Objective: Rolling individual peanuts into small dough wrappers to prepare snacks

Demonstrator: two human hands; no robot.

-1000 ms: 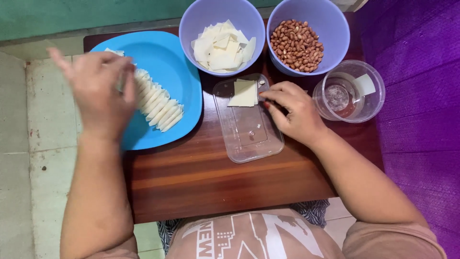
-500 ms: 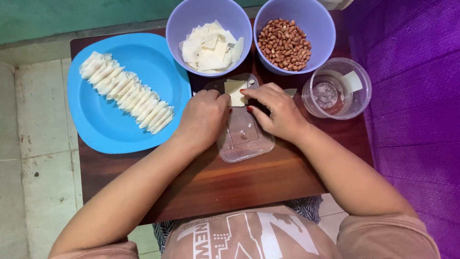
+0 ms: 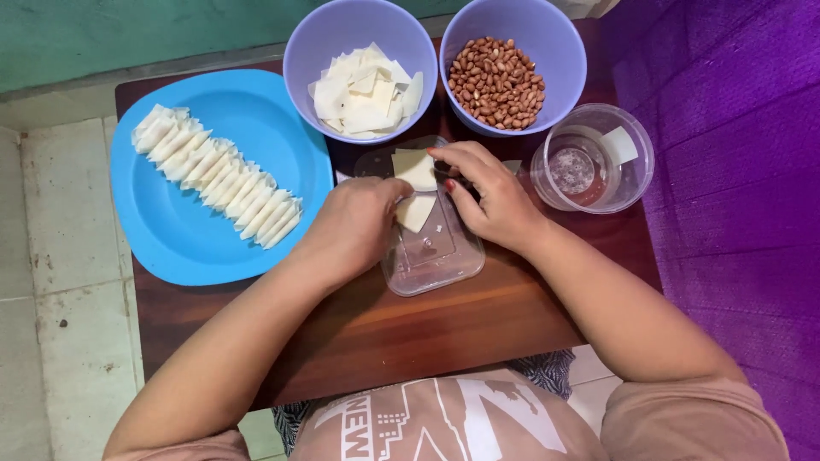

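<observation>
My left hand [image 3: 354, 224] pinches a small pale dough square [image 3: 416, 212] over a clear plastic lid [image 3: 436, 256] lying on the wooden table. My right hand [image 3: 489, 195] rests on the lid's far right side, fingertips touching a second dough square [image 3: 414, 167] at the lid's far end. A blue plate [image 3: 196, 239] to the left carries a diagonal row of several folded dough pieces [image 3: 218, 175]. Behind the lid stand a lilac bowl of cut dough squares [image 3: 363, 90] and a lilac bowl of peanuts [image 3: 497, 81].
A clear round container [image 3: 594, 162] with a little water and a white scrap on its rim sits right of my right hand. The dark wooden table [image 3: 410, 333] ends near my lap. Purple mat [image 3: 735, 171] lies on the right, pale floor tiles [image 3: 51, 256] on the left.
My left hand came from the blue plate over to the clear lid and took hold of a dough square. My right hand stayed at the lid, shifting slightly.
</observation>
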